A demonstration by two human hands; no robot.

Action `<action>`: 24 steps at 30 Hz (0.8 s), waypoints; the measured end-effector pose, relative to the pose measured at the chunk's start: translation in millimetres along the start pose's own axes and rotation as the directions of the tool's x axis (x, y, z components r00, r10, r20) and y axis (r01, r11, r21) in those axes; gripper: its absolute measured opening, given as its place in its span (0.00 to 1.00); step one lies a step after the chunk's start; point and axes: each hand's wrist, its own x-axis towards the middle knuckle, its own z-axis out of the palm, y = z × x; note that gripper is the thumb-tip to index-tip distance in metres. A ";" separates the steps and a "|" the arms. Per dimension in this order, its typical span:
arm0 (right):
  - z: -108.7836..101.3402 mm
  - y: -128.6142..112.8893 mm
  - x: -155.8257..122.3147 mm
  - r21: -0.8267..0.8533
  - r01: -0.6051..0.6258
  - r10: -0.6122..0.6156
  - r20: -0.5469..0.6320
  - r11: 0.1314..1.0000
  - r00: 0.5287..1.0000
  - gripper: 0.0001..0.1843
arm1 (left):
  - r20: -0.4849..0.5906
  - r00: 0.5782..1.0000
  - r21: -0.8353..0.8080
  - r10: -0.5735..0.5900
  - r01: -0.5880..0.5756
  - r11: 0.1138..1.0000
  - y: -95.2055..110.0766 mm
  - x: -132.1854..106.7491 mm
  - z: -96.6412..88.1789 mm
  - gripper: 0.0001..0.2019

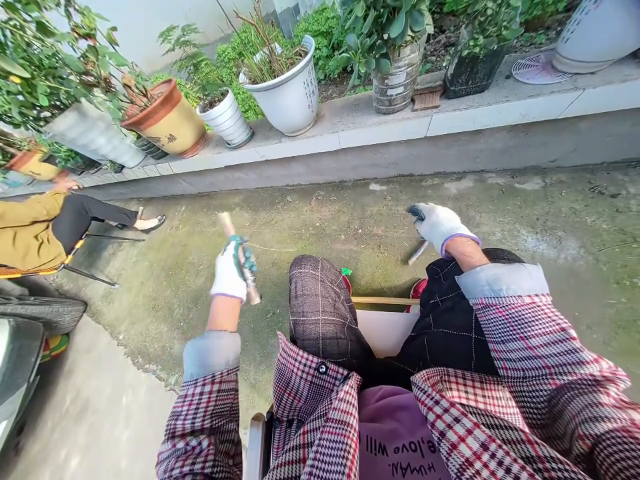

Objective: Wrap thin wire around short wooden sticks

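left gloved hand [229,275] closed firmly round a wooden handle [226,223], right gloved hand [443,227] gripping a short metal-shafted tool [417,252], both held out above mossy concrete [165,313]

A home courtyard: mossy concrete ground [150,313], flowerpots [285,100] lining a low ledge [380,137].

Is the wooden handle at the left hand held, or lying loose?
Held: the left hand wraps its gloved fingers round the wooden handle, raised above the ground.
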 end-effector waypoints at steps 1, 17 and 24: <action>3.2 -3.2 -2.5 0.039 -0.030 0.030 0.010 0.999 1.000 0.19 | 0.092 0.996 0.020 -0.001 0.000 1.000 -2.3 -5.5 21.4 0.06; 33.9 -82.3 -40.1 0.591 -0.152 -0.024 0.279 0.792 0.960 0.21 | 0.547 0.789 0.138 -0.279 0.244 0.960 -90.1 -30.1 175.8 0.14; 48.7 -90.5 -55.5 0.404 -0.082 -0.052 0.310 0.911 0.949 0.13 | 0.419 0.863 -0.123 -0.282 0.362 0.924 -98.6 -23.3 187.5 0.13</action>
